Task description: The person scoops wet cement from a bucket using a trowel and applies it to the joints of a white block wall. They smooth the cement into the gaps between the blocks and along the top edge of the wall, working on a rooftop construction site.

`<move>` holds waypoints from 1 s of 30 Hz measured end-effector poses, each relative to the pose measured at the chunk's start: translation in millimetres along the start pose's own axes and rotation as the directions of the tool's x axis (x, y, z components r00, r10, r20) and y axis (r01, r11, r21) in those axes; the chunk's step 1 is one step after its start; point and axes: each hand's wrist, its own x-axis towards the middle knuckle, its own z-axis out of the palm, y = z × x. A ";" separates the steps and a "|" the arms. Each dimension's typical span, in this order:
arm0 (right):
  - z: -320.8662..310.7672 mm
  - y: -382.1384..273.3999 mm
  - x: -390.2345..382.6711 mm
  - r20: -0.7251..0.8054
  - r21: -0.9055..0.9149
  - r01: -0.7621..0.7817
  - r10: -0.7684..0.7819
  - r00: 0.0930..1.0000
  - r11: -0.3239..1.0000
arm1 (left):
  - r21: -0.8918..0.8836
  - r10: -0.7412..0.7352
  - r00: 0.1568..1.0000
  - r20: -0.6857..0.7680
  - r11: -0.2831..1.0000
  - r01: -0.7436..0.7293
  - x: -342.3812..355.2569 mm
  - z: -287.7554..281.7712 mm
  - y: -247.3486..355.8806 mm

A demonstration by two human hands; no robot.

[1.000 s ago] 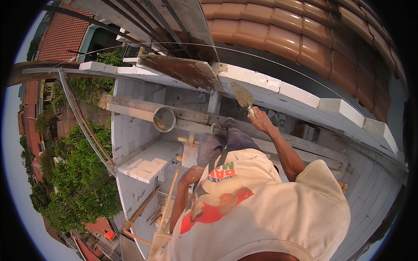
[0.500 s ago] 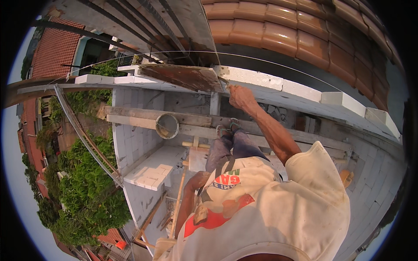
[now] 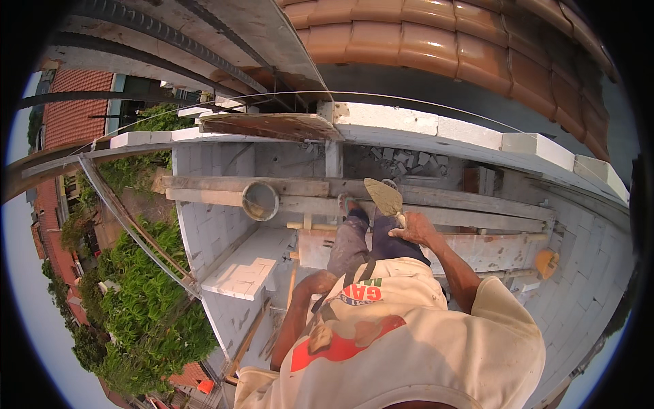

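Observation:
My right hand (image 3: 417, 230) grips the handle of a mortar-coated trowel (image 3: 385, 201), held low over my legs, its blade pointing up and left. My left hand (image 3: 319, 281) rests by my left hip near a dark strap; I cannot make out its fingers. A round bucket (image 3: 271, 204) stands on the wooden planks (image 3: 436, 215) where my feet rest. Above them runs the top of a white block wall (image 3: 388, 121), with a thin string stretched along it.
Steel rebars (image 3: 170, 48) and a stained board (image 3: 266, 126) are at upper left, roof tiles (image 3: 422, 41) beyond the wall. A white block ledge (image 3: 238, 278) is left of me, trees (image 3: 157, 313) outside, an orange round object (image 3: 546, 262) at right, rubble (image 3: 415, 158) below.
My right hand has pulled back from the board edge at the wall top, down and right over my legs with the trowel. The wall and rebars sit lower in view.

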 end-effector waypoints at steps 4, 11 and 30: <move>15.9 28.8 -24.6 0.062 -0.041 -0.070 0.072 0.995 0.997 | 0.073 -0.230 0.972 -0.052 0.970 0.234 20.6 16.7 25.7; 3.2 89.0 -56.5 0.203 0.144 0.005 -0.034 0.979 0.990 | 0.260 -0.130 0.991 0.045 0.959 0.114 79.6 70.8 -24.4; 37.8 152.5 27.0 0.218 0.170 0.168 -0.203 0.955 0.971 | -0.344 -0.457 0.849 -0.263 0.867 0.360 212.5 55.4 62.8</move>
